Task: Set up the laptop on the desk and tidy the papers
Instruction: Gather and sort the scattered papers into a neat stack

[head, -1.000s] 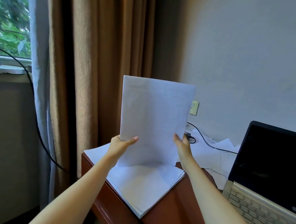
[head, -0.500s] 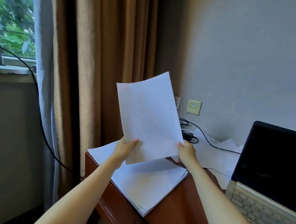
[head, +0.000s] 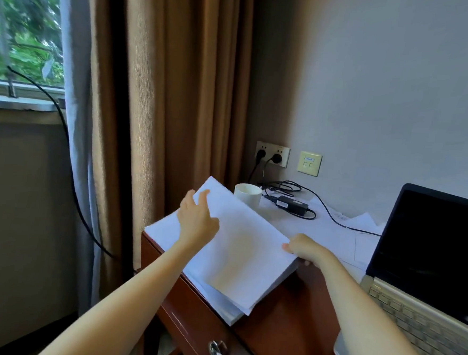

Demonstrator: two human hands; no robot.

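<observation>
A stack of white paper [head: 238,258] lies on the left corner of the reddish wooden desk [head: 295,314], its top sheets slightly askew. My left hand [head: 196,222] rests flat on the stack's far left part with straight fingers. My right hand [head: 305,249] pinches the right edge of the top sheets, thumb on top and fingers beneath. An open laptop [head: 426,263] with a dark screen and pale keyboard stands at the right. More loose white sheets [head: 342,235] lie between the stack and the laptop.
A white mug [head: 247,194] stands behind the stack. A black power adapter [head: 292,205] and its cables run from the wall sockets [head: 272,153] to the laptop. Brown curtains [head: 163,103] hang left of the desk. A drawer handle [head: 216,350] shows on the front.
The sheets I held upright in both hands have come down flat onto the stack. My left hand has let go and lies on top. The view has tilted down.
</observation>
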